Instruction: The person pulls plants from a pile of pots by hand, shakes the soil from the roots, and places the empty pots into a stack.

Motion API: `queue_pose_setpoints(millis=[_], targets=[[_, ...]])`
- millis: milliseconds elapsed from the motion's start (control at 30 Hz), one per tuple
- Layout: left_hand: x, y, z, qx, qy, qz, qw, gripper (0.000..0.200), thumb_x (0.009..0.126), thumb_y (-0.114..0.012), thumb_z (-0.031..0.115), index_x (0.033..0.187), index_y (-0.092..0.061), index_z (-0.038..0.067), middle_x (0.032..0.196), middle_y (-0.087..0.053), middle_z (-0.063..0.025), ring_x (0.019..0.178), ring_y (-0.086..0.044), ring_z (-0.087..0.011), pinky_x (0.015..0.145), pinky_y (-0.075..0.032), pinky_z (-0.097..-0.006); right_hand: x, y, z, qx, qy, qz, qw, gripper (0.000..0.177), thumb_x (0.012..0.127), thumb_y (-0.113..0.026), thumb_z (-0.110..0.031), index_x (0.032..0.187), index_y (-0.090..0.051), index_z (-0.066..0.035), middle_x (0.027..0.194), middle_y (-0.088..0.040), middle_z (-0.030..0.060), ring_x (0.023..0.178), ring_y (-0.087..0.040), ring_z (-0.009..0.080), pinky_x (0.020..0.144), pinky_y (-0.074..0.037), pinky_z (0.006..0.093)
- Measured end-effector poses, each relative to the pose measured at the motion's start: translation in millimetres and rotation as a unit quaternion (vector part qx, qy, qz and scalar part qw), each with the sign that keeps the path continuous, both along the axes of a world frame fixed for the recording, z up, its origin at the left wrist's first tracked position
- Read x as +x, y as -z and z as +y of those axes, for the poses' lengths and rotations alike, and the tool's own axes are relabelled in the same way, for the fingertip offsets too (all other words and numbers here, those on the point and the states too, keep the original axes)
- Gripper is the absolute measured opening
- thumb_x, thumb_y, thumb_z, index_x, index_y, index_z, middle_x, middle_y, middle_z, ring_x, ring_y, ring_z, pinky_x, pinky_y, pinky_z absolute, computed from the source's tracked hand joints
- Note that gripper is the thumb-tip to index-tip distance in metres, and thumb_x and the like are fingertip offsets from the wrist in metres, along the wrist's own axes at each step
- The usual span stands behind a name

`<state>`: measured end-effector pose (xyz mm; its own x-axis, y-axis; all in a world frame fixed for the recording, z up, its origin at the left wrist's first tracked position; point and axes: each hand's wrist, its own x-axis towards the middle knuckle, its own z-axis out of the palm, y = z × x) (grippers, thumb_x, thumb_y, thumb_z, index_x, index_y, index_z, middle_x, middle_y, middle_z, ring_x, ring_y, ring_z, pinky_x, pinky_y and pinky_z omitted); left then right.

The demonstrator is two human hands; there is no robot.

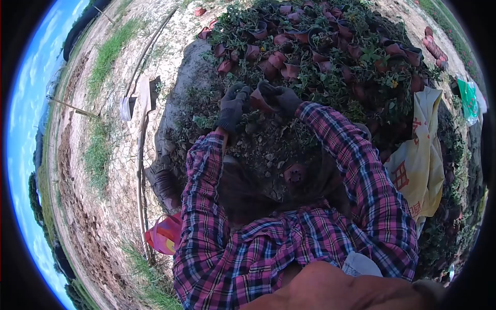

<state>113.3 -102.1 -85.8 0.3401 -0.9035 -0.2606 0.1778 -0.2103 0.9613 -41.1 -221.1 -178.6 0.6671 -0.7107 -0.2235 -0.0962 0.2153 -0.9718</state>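
A small reddish-brown plastic plant pot [260,102] is held over the dark soil, between my two gloved hands. My right hand [282,98], in a dark glove, is closed on the pot's right side at the rim. Close against its left edge is my left hand [234,106], also gloved, with the fingers curled in; what they hold is hidden. Just beyond my hands lies a big heap of similar pots with green plants [310,62]. Another reddish pot [294,174] rests on the soil near my body.
A yellowish woven sack with red print [421,155] is at the right. Stacked pots [434,47] lie at the far right, near a green bag [469,101]. A dark hose [140,155] runs along dry ground at the left. A red bag [164,235] is beside me.
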Motion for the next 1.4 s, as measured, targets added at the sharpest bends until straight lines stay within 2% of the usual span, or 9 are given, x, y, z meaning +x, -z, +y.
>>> queue_pose_setpoints(millis=[167, 267, 467, 667, 767, 867, 967, 1067, 1400], targets=[[8, 7, 16, 0.006, 0.106, 0.112, 0.988, 0.046, 0.077, -0.068, 0.017, 0.118, -0.047, 0.009, 0.097, -0.055, -0.0063, 0.078, -0.057, -0.0147, 0.063, -0.05, -0.0253, 0, -6, 4, 0.207, -0.042, -0.028, 0.977, 0.027, 0.082, -0.056, -0.007, 0.109, -0.056, -0.007, 0.098, -0.059, 0.0046, 0.083, -0.059, 0.0128, 0.071, -0.049, 0.0269], [0, -17, 17, -0.003, 0.13, 0.145, 0.981, 0.049, 0.074, -0.071, 0.015, 0.117, -0.048, 0.008, 0.097, -0.057, -0.007, 0.078, -0.058, -0.0148, 0.064, -0.05, -0.0261, 5, 7, 1, 0.115, -0.101, 0.019, 0.988, 0.029, 0.083, -0.056, -0.017, 0.11, -0.054, -0.007, 0.097, -0.059, 0.0047, 0.08, -0.058, 0.0126, 0.067, -0.05, 0.0267], [19, 8, 0, 0.092, 0.012, -0.194, 0.977, 0.044, 0.067, -0.076, 0.021, 0.103, -0.058, 0.003, 0.087, -0.063, -0.0072, 0.076, -0.059, -0.0139, 0.065, -0.049, -0.0268, 1, -7, 7, 0.046, -0.025, -0.037, 0.998, 0.038, 0.084, -0.056, -0.038, 0.106, -0.053, -0.007, 0.089, -0.058, 0.0037, 0.066, -0.055, 0.0093, 0.05, -0.046, 0.0256], [23, 43, -12, 0.137, 0.049, -0.311, 0.939, 0.044, 0.069, -0.073, 0.026, 0.104, -0.059, 0.003, 0.085, -0.063, -0.0083, 0.07, -0.059, -0.0133, 0.062, -0.049, -0.0261, -1, -41, 19, 0.142, -0.091, 0.098, 0.981, 0.037, 0.09, -0.045, -0.041, 0.102, -0.054, -0.007, 0.07, -0.056, 0.005, 0.052, -0.05, 0.0101, 0.04, -0.038, 0.0234], [21, 26, -8, 0.119, 0.013, -0.059, 0.991, 0.053, 0.07, -0.073, 0.028, 0.114, -0.052, 0.004, 0.089, -0.063, -0.0104, 0.072, -0.061, -0.0181, 0.063, -0.049, -0.0307, -1, -37, 22, 0.157, -0.03, 0.066, 0.985, 0.043, 0.091, -0.041, -0.044, 0.101, -0.055, -0.005, 0.071, -0.057, 0.0058, 0.052, -0.05, 0.0116, 0.042, -0.039, 0.025], [10, 1, -2, 0.084, 0.031, -0.049, 0.995, 0.066, 0.069, -0.075, 0.027, 0.123, -0.044, 0.005, 0.093, -0.062, -0.0125, 0.082, -0.061, -0.0237, 0.071, -0.049, -0.0343, -3, -40, 22, 0.153, -0.007, 0.028, 0.988, 0.047, 0.091, -0.038, -0.046, 0.101, -0.055, -0.003, 0.073, -0.058, 0.0069, 0.052, -0.05, 0.0129, 0.045, -0.041, 0.0271], [-3, -4, 5, -0.092, 0.074, -0.427, 0.896, 0.073, 0.065, -0.078, 0.023, 0.125, -0.04, 0.007, 0.096, -0.061, -0.0133, 0.091, -0.058, -0.0264, 0.078, -0.048, -0.0345, -5, -44, 23, 0.113, -0.044, 0.021, 0.992, 0.048, 0.091, -0.039, -0.045, 0.101, -0.055, -0.001, 0.079, -0.059, 0.0086, 0.057, -0.054, 0.016, 0.047, -0.043, 0.029], [4, 8, -3, -0.007, 0.131, -0.461, 0.878, 0.069, 0.063, -0.078, 0.017, 0.121, -0.043, 0.003, 0.114, -0.055, -0.0107, 0.107, -0.052, -0.0221, 0.09, -0.043, -0.0312, -7, -43, 21, 0.116, -0.108, 0.058, 0.986, 0.048, 0.09, -0.04, -0.046, 0.102, -0.055, -0.002, 0.082, -0.059, 0.0086, 0.058, -0.053, 0.0158, 0.047, -0.042, 0.0293], [12, 22, 0, -0.049, 0.081, -0.164, 0.982, 0.052, 0.059, -0.072, -0.004, 0.106, -0.054, 0.008, 0.098, -0.059, -0.0029, 0.092, -0.056, -0.0147, 0.082, -0.047, -0.0284, -10, -57, 18, 0.193, -0.145, 0.023, 0.97, 0.05, 0.09, -0.039, -0.048, 0.109, -0.053, -0.004, 0.088, -0.059, 0.0092, 0.059, -0.053, 0.015, 0.049, -0.044, 0.0307]])
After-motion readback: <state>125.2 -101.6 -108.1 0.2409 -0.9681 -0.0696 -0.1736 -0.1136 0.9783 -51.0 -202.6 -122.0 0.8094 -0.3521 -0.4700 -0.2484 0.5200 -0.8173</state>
